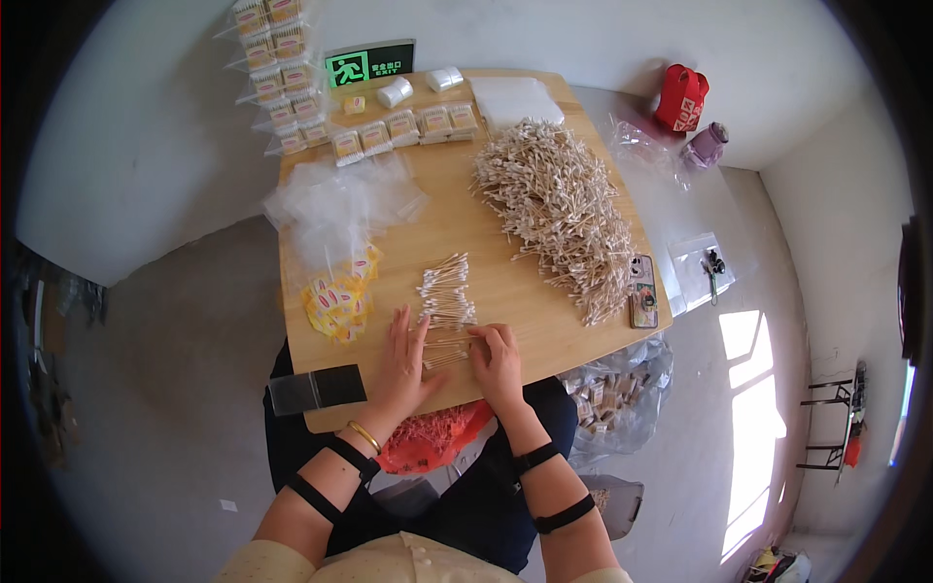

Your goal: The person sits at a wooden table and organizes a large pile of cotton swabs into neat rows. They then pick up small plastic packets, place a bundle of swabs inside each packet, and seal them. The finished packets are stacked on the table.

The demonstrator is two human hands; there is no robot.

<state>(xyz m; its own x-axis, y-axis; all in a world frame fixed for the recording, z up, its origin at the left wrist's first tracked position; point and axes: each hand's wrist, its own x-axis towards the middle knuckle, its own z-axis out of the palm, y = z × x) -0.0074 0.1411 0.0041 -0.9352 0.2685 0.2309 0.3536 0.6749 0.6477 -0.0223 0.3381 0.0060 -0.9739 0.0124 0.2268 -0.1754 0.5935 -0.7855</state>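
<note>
Both hands, left [406, 361] and right [498, 361], rest flat, fingers spread, on a swab bundle [445, 350] at table [505, 291] 6 o'clock; square tips evenly before lifting.

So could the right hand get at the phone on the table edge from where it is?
Probably yes: the right hand rests on the table, and the phone lies to its right, with bare wood between them.

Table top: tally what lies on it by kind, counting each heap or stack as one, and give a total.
Cotton swab heaps: 2, the large heap and the small pile by the left hand and right hand
Phones: 1
Stacks of yellow labels: 1
Piles of clear bags: 1
White rolls: 2
Total: 7
</note>
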